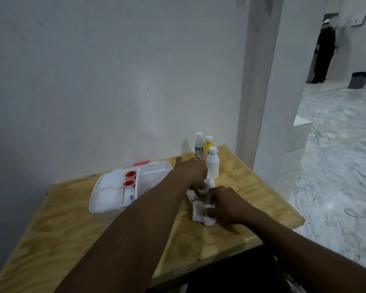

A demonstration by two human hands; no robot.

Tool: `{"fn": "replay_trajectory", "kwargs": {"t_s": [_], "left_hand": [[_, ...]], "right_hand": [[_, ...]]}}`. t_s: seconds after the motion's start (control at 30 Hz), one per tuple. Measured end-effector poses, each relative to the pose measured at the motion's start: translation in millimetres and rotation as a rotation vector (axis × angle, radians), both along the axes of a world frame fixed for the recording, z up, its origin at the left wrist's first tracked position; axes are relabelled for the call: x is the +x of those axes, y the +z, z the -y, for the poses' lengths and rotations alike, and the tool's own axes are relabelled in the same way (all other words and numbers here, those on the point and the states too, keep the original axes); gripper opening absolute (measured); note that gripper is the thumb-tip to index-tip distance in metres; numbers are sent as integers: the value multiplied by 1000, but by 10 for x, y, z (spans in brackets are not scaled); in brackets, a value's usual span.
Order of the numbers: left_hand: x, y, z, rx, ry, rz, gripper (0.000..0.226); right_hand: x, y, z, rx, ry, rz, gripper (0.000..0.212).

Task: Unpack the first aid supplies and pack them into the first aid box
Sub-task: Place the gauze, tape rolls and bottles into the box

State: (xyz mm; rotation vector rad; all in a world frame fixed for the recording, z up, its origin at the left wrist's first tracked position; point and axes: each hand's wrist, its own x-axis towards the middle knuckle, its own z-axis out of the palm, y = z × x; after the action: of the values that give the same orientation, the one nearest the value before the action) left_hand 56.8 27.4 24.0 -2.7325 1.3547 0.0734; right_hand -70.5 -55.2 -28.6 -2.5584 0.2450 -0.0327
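So there's a plywood table pushed up against a white wall, and on it sits the open first aid box, white plastic with dividers. Its left compartments have what looks like white padding, and the narrow middle slot holds two red-capped tape rolls with a white tube-ish thing just in front of them; can't read the label. The right section of the box looks bare from here. Behind the hands, near the table's far corner, three bottles stand upright in a tight cluster: a white bottle at the back, a yellow bottle next to it, and another white one in front. Both hands are working a pile of white gauze pieces lying on the table just right of the box. The left hand is curled down onto the far end of the pile, pinching some gauze. The right hand is closed around a wad at the near end, fingers tucked in.
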Motion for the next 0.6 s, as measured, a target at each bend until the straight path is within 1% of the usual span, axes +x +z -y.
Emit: {"fn": "replay_trajectory", "kwargs": {"t_s": [0.07, 0.1, 0.17, 0.2, 0.27, 0.33, 0.4, 0.5, 0.6], "left_hand": [[46, 116, -54, -141, 1, -73, 23], [80, 192, -98, -232, 7, -129, 20], [148, 376, -224, -407, 28, -241, 17], [181, 470, -303, -477, 50, -282, 17], [250, 639, -480, -579, 107, -346, 14], [332, 770, -673, -641, 166, -386, 12], [416, 873, -899, -691, 236, -413, 16], [483, 985, -1309, -715, 340, -475, 19], [542, 1002, -1742, -733, 436, -512, 20]], "right_hand": [[-6, 95, 99, 35, -10, -11, 22], [-7, 153, 151, 79, -33, -7, 19], [-3, 300, 235, 206, -79, 34, 13], [1, 388, 260, 265, -97, 65, 13], [33, 570, 274, 367, -125, 118, 14], [92, 744, 239, 440, -137, 158, 12], [173, 890, 140, 477, -121, 192, 10], [315, 1038, -138, 526, -58, 222, 9], [482, 1092, -525, 552, 27, 199, 11]]}}
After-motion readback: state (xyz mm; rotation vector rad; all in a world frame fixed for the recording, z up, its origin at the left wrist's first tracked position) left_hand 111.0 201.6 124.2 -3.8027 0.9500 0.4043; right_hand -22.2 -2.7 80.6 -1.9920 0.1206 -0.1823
